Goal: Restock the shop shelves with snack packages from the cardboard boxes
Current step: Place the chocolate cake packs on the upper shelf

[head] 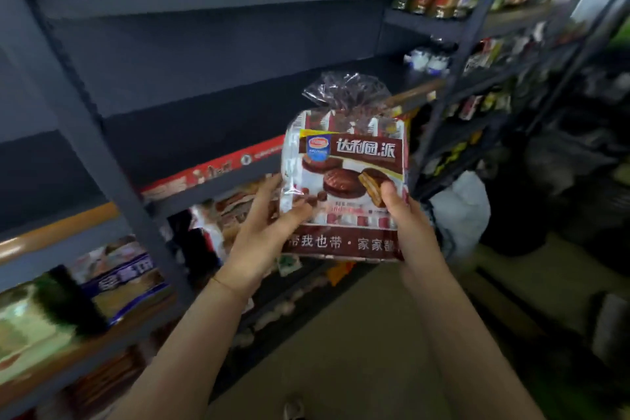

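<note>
Both hands hold one brown chocolate-pie bag (pixel 346 177) upright in mid-air, in front of the dark metal shelving (pixel 211 78); left hand (pixel 264 232) grasps its lower left edge, thumb on the front; right hand (pixel 407 218) grasps the lower right corner; blurred packages (pixel 119 280), apparently snacks, fill the lower left shelf.

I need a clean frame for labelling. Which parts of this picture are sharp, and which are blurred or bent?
Head view: the snack bag and both hands, left and right, are fairly sharp; the shelves and goods at the edges smear; the wide lens tilts the uprights; lighting is dim.
</note>
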{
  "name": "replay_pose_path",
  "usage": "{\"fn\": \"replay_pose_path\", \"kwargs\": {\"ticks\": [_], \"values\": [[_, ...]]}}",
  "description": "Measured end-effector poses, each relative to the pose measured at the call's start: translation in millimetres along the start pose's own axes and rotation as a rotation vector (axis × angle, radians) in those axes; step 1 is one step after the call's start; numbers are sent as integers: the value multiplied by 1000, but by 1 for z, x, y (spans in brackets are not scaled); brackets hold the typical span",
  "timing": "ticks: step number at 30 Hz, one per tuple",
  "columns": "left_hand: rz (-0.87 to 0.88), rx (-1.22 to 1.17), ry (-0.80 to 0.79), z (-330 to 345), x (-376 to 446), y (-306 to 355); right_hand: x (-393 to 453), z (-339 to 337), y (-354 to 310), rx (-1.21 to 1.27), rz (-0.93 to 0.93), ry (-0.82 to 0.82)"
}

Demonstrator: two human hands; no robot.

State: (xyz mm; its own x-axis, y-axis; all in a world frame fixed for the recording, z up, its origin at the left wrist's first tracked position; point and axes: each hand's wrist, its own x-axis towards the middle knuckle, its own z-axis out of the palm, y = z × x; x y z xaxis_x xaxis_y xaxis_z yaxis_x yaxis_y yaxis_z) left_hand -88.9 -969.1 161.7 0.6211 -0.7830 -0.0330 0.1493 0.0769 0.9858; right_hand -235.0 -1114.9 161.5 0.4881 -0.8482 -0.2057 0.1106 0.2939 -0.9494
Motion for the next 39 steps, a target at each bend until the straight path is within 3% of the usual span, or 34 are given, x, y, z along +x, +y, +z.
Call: {"fn": "replay_pose_path", "kwargs": {"ticks": [7, 15, 21, 24, 33, 39], "values": [[78, -66, 131, 45, 127, 28, 116, -7, -56, 31, 7, 71], [63, -16, 171, 90, 239, 57, 211, -18, -97, -121, -94, -59], [98, 65, 203, 119, 324, 61, 326, -27, -128, -147, -181, -196], [103, 141, 225, 142, 374, 58, 396, -39, -142, -166, -242, -169], [203, 371, 459, 208, 556, 26, 614, -59, -189, -753, -427, -302], [158, 518, 623, 219, 615, 10, 685, -31, -193, -713, -349, -379]]}}
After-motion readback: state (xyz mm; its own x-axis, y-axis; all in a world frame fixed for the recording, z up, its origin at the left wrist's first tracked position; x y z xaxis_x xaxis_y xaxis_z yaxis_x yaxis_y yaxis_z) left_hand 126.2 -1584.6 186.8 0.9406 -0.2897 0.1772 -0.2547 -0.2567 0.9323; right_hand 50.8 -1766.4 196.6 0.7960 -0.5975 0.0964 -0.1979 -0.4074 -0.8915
